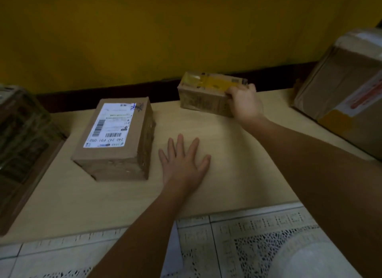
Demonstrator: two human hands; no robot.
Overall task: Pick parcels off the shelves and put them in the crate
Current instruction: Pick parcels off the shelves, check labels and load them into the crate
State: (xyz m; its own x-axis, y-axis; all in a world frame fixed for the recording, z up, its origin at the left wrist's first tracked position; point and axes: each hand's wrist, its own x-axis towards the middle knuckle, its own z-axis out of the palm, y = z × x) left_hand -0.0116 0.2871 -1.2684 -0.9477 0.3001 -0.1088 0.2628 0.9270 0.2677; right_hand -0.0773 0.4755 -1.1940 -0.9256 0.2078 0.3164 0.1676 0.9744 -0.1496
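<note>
fingers of the right hand curl over the right end of a small brown cardboard parcel with yellow tape on top, gripping it where it sits on the pale wooden shelf board. it looks light and stiff enough for one hand. the tape may be slick, so the bare cardboard sides seem the better hold. in front of that parcel the left hand lies flat on the board, fingers straight and spread. left of the parcel is a larger brown box with a white label, right of it a big taped carton, behind it a yellow wall. i see no crate.
</note>
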